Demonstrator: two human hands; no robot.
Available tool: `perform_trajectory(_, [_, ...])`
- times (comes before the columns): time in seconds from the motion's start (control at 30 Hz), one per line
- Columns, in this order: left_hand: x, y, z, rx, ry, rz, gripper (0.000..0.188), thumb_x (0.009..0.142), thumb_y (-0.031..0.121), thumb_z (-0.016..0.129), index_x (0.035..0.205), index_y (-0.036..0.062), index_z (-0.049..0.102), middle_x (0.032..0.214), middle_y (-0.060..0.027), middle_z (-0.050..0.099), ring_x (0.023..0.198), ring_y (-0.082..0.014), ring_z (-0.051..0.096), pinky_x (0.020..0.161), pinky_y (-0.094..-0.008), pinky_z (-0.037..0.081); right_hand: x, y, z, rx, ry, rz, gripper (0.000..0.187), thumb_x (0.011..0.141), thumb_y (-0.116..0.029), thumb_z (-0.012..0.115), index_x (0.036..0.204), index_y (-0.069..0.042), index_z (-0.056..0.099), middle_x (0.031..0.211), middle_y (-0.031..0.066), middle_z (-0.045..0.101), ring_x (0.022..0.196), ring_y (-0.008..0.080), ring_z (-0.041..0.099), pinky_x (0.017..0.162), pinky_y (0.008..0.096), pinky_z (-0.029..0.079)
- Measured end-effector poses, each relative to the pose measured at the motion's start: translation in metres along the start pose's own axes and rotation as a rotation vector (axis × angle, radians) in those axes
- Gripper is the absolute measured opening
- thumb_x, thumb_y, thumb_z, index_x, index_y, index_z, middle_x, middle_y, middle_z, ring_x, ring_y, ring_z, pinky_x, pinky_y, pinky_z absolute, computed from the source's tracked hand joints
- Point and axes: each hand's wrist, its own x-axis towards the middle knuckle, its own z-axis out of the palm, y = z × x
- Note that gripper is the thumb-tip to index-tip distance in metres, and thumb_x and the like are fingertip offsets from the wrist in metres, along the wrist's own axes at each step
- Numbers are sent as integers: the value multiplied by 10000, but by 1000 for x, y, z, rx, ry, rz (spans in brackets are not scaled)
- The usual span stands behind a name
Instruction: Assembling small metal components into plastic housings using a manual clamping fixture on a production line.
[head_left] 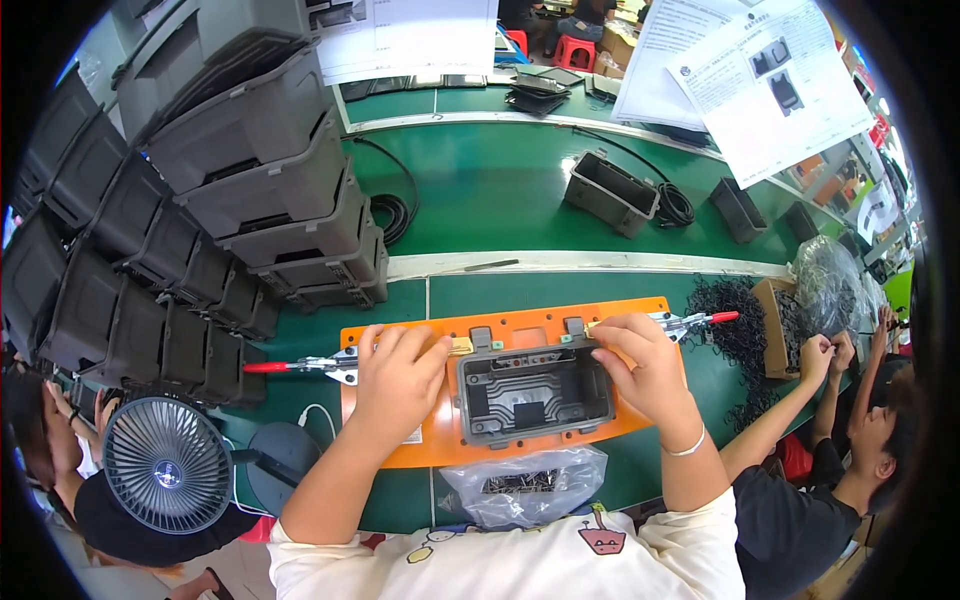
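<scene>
On orange plate, open grey box, rectangular, ribbed inside

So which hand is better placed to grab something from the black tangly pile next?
Probably the right hand. It's at the right end of the gray box, nearer the black pile. The left hand is past the box's other end, so it would have to reach across.

Worktop is green, fixture plate plain orange, open housing on it grey. Clamp handles are red. Stacked housings dark grey, coiled cables black. Shirt is cream-white with coloured cartoon prints.
</scene>
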Motion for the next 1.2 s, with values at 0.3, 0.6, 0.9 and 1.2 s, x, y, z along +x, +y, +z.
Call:
perform_trajectory(0.3, [-7,2,0,98,-86,22,337,776,106,631,1111,125,658,1226,-84,571,1053,-246,530,957,-524,323,52,-42,34,121,-173,-165,284,712,-68,735,984,-54,653,924,88,621,862,277,590,778,387,457])
perform_trajectory(0.6, [-23,2,-21,-203,29,-223,525,801,44,612,1314,40,500,1381,-144,449,1252,-345,445,1034,-534,311,97,-39,74,109,-518,61,280,652,-112,800,851,7,643,827,137,632,809,303,621,713,366,495])
perform_trajectory(0.9, [-104,-81,-34,-1436,1255,-1318,382,886,215,622,1200,46,484,1167,-77,515,1037,-190,494,917,-365,390,127,-40,77,201,-769,173,249,618,-91,821,762,12,646,680,120,641,624,225,618,581,333,490])
perform_trajectory(1.2, [-7,-67,-58,-1000,811,-529,255,991,223,465,807,60,534,704,-24,484,652,-128,470,620,-259,390,121,-35,81,251,-730,291,241,594,-105,830,727,3,661,664,129,643,634,251,627,602,345,498])
